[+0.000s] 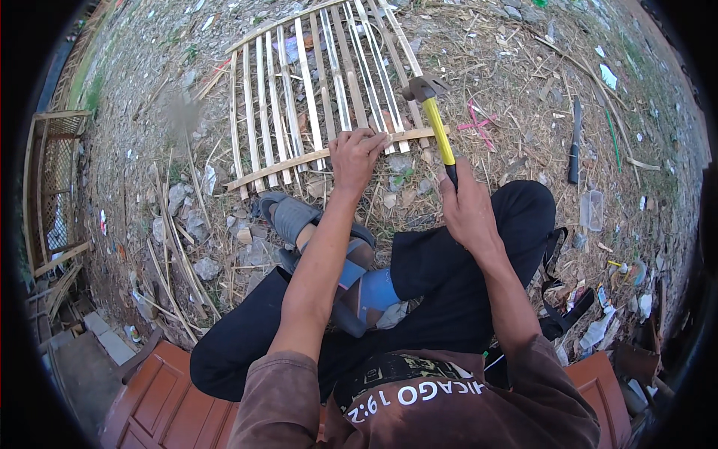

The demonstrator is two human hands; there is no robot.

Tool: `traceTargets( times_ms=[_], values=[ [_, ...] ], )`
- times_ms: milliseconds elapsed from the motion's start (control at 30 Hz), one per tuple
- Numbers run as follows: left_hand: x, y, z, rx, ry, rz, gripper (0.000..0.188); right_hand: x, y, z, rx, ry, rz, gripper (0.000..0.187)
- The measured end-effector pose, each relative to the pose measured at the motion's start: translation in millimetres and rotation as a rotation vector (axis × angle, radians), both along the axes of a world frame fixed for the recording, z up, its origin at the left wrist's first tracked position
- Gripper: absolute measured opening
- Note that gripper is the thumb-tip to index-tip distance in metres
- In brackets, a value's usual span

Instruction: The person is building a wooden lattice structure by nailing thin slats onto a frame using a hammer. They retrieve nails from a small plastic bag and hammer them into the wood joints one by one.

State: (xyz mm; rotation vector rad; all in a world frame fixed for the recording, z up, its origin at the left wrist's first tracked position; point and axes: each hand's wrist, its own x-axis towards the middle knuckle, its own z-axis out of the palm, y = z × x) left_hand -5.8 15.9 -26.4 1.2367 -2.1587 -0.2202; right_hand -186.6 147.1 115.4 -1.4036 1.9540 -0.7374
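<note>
My right hand [470, 206] is closed round the black grip of a claw hammer [436, 123] with a yellow shaft. Its metal head is raised beyond the near right end of a wooden slat frame [314, 90]. Across the near ends of the slats runs a wooden crossbar [280, 165]. My left hand [353, 161] rests over this bar, with thumb and fingers pinched together at its right part. Whatever small thing the fingertips pinch is too small to make out. The frame lies on the ground just past my sandalled feet.
At the right lies a long dark blade with a black handle [574, 150], near a clear plastic container [591, 210]. Pink ribbon [479, 126] lies beside the frame. Thin wood strips [179, 247] and stones are on the left, before a wooden mesh cage [56, 187]. A reddish-brown panelled board [168, 396] is beneath me.
</note>
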Motion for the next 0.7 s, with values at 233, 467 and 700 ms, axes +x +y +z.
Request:
traceTargets(
  times_ms=[233, 467, 700],
  values=[
    [20.9, 9.4, 25.2, 0.107, -0.172, -0.092, 0.037, -26.3, 28.0, -43.0, -0.122, -0.346, -0.125, 0.019],
    [81.6, 6.4, 32.8, 0.136, -0.471, -0.135, 0.066, -30.3, 28.8, -47.2, 0.007, -0.874, -0.474, 0.013],
    [72.6, -23.2, 50.1, 0.201, -0.65, -0.259, 0.052, -31.1, 27.1, -47.1, 0.054, -0.942, -0.452, 0.015]
  ],
)
